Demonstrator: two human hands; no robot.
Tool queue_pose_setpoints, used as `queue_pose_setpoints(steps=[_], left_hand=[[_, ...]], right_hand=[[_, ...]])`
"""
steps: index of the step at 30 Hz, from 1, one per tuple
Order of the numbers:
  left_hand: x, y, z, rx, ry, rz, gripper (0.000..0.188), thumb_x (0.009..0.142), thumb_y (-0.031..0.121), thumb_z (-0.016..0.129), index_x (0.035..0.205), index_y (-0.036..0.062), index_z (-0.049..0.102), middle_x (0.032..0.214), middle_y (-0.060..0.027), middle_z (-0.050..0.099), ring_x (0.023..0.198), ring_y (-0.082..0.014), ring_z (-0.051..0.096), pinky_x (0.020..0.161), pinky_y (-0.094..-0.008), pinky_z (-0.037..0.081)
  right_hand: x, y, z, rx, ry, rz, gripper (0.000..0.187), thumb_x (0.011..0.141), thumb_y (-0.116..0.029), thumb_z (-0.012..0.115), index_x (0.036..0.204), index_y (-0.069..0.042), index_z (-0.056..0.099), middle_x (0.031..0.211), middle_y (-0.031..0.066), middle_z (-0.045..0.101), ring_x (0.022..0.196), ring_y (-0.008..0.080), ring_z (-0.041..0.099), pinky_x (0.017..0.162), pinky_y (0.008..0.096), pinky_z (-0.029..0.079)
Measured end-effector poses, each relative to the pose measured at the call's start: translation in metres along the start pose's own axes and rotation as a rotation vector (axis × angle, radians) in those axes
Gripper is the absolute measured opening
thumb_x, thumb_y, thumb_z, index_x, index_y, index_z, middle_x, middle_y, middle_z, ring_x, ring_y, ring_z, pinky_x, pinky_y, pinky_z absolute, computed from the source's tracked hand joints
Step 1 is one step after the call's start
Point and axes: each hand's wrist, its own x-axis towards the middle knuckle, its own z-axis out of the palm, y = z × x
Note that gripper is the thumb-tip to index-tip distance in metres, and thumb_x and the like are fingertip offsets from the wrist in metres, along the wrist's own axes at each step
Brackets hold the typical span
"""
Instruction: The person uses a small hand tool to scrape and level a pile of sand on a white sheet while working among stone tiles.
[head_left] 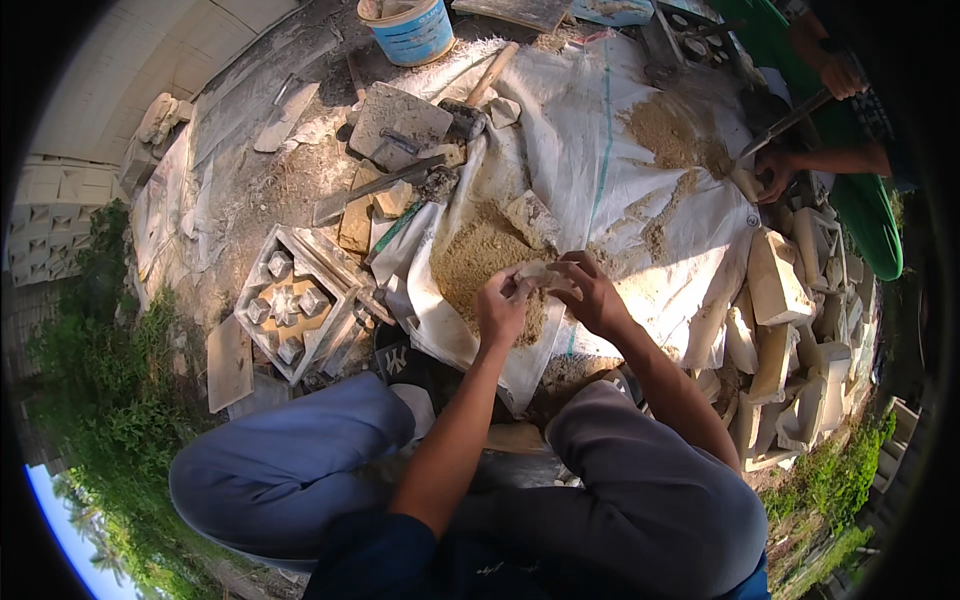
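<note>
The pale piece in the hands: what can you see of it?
The pale piece is small, beige and irregular, dry-looking like stone or mortar. The left hand pinches its left end; the right hand curls about its right, how firmly is unclear. It is held over the sandy heap, partly hidden by fingers.

The space is set outdoors and lit by daylight. The upper left is closed off by a pale wall [215,45], its surface crossed by seam lines; below it, light panels [45,210] patterned with angular relief are seen. The brown, dusty ground [245,200] is partly covered by a white sheet [570,110] marked with a thin green stripe. Sunlight is spread brightly over parts of the sheet, while other areas are left in shadow. The lower left is filled by green foliage [120,390], beyond which blue sky [50,510] is glimpsed; more greenery [830,490] is found at lower right.
</note>
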Motion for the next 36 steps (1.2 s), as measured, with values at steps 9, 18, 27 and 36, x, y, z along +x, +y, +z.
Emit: queue_pose_setpoints(steps=[9, 18, 27, 36], left_hand=[[0.017, 0.013, -0.066, 0.247, 0.275, 0.059, 0.027, 0.091, 0.008, 0.076, 0.114, -0.0047, 0.07, 0.089, -0.0098, 0.076, 0.075, -0.012, 0.067, 0.07, -0.0281, 0.052], [0.022, 0.006, -0.064, 0.26, 0.341, 0.074, 0.024, 0.09, 0.004, 0.076, 0.111, -0.0027, 0.069, 0.096, -0.013, 0.077, 0.084, -0.0164, 0.073, 0.077, -0.0299, 0.056], [0.021, -0.007, -0.071, 0.255, 0.37, 0.067, 0.024, 0.089, 0.007, 0.079, 0.109, -0.0005, 0.068, 0.091, -0.0127, 0.076, 0.079, -0.0179, 0.072, 0.072, -0.0323, 0.055], [0.015, -0.011, -0.085, 0.132, 0.38, 0.042, 0.026, 0.09, 0.007, 0.079, 0.112, -0.0003, 0.066, 0.095, -0.0121, 0.074, 0.084, -0.0163, 0.072, 0.076, -0.0297, 0.057]], right_hand=[[0.012, 0.017, 0.026, -0.428, -0.251, 0.44, 0.034, 0.093, -0.025, 0.07, 0.122, -0.009, 0.062, 0.112, 0.0173, 0.062, 0.106, 0.0364, 0.064, 0.085, 0.0482, 0.058], [0.003, 0.06, 0.033, -0.548, 0.285, 0.489, 0.023, 0.099, -0.025, 0.063, 0.115, -0.009, 0.059, 0.105, 0.0104, 0.063, 0.1, 0.0391, 0.064, 0.078, 0.0508, 0.049], [0.065, 0.067, 0.01, -0.288, 0.33, 0.245, 0.028, 0.085, -0.008, 0.078, 0.106, -0.004, 0.06, 0.104, 0.0164, 0.066, 0.097, 0.0407, 0.063, 0.084, 0.0481, 0.05], [0.213, 0.013, 0.076, -0.168, 0.02, -0.157, 0.021, 0.093, -0.012, 0.071, 0.113, -0.006, 0.072, 0.109, 0.012, 0.072, 0.102, 0.0368, 0.067, 0.089, 0.045, 0.055]])
